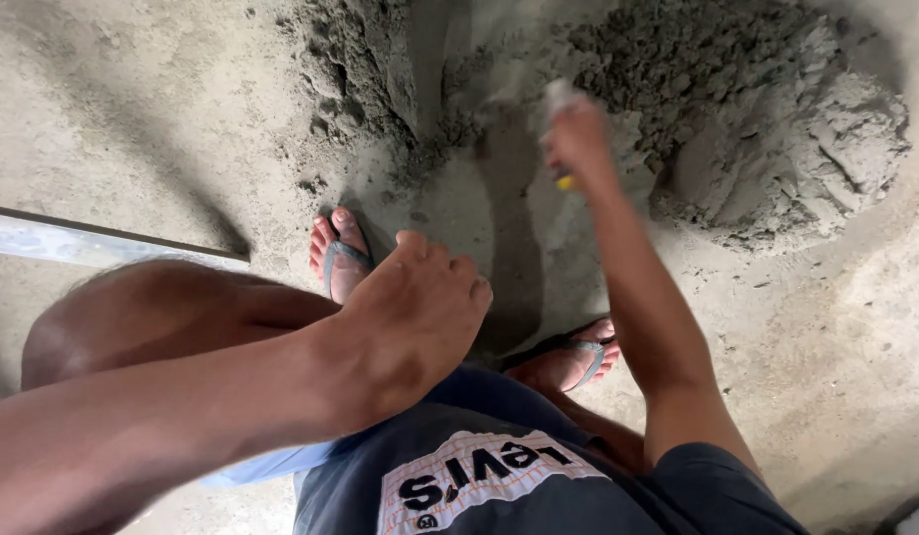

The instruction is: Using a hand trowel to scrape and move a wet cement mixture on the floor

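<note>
The right hand [578, 139] reaches far into the grey sand pile [776, 129], fingers wrapped around a blurred tool with a yellow bit [565, 182] showing below the fist. The left hand [410, 327] hangs near, over the knee, fingers curled loosely and holding nothing. Sandalled feet [339, 256] stand on the floor, and a white rectangular print [479, 476] marks the dark shirt.

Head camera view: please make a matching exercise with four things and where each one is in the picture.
Things:
1. left hand
2. right hand
3. grey mound of sandy mortar
4. long pale flat board

Places:
a. left edge, lying on the floor
b. upper right
c. centre, resting on the knee
d. top centre, gripping a blurred tool with a yellow part

Pairs: 1-c, 2-d, 3-b, 4-a
</note>
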